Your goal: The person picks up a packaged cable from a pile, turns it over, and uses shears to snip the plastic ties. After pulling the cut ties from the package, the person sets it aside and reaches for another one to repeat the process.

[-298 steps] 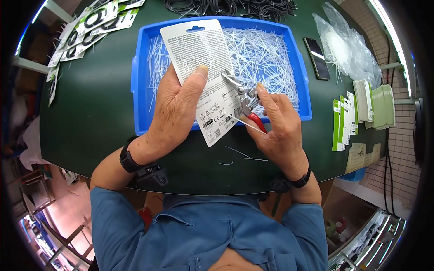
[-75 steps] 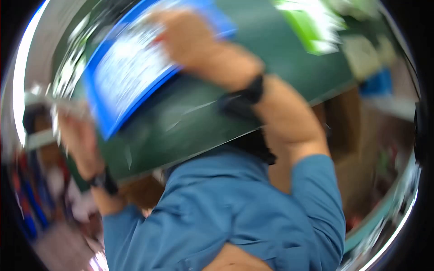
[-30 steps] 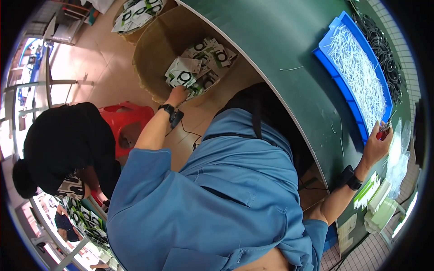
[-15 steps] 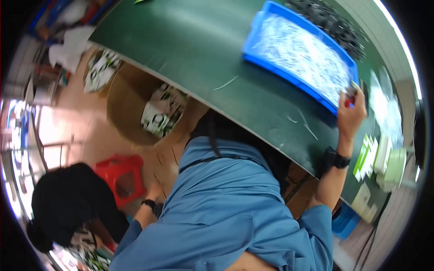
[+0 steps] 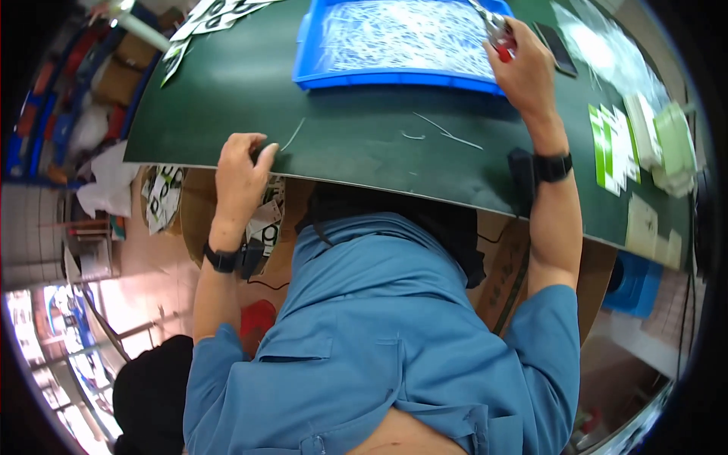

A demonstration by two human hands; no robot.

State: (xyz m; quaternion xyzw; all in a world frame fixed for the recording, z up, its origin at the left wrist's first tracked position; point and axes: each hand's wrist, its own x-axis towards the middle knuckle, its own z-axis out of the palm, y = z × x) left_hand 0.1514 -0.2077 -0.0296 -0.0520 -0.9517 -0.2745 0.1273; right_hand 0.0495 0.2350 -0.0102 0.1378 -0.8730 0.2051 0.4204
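My right hand (image 5: 528, 76) is closed around small metal pliers or cutters (image 5: 496, 29) with red handles; their jaws point up over the right end of a blue tray (image 5: 402, 78). Many thin white strips (image 5: 409, 34) fill the tray. Over the table's near edge, my left hand (image 5: 241, 178) is open, thumb and fingers curved apart, with nothing visible between them. A loose pale strip (image 5: 294, 134) lies just right of its fingertips, and I cannot tell whether they touch. More loose strips (image 5: 459, 139) lie on the green tabletop (image 5: 364, 144) between my hands.
Clear plastic bags (image 5: 607, 49), a dark phone-like slab (image 5: 557, 49) and green-and-white cards (image 5: 607, 148) lie at the right. Printed packages (image 5: 216, 23) are at the far left. A carton (image 5: 201, 197) stands below the table edge. A person in black (image 5: 155, 390) is at lower left.
My left hand has risen from beside my body to the table edge. My view has turned, so the tray appears level and farther left. The pliers stay in my right hand.
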